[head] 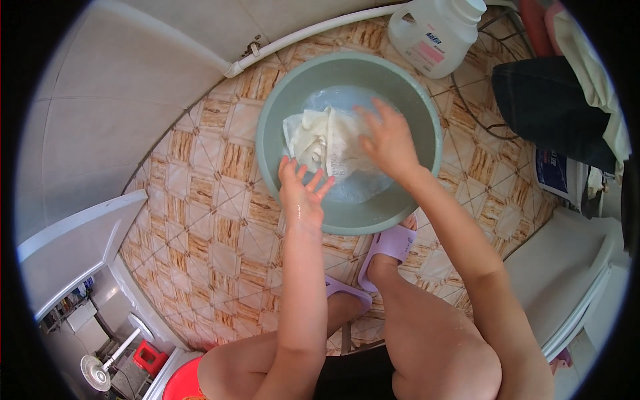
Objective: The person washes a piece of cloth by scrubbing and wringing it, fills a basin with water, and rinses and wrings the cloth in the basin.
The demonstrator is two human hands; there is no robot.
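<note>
A round grey-green plastic basin (350, 225) stands on the tiled floor in front of me. It holds cloudy water (365, 190) with a white cloth (320, 140) lying bunched in it, partly under the surface. My left hand (302, 192), wet and with fingers spread, is over the basin's near left side, by the lower edge of the cloth. My right hand (387, 135), somewhat blurred, hovers over the right part of the basin with its fingers apart. Neither hand grips anything; whether the fingertips touch the cloth is not plain.
Behind the basin at the right stands a translucent detergent jug (432, 37). A white pipe (320, 31) runs along the wall. Dark fabric (550, 105) hangs at the right, above a labelled container (552, 172). My feet in lilac slippers (392, 245) are close to the basin. An open door (85, 240) is at left.
</note>
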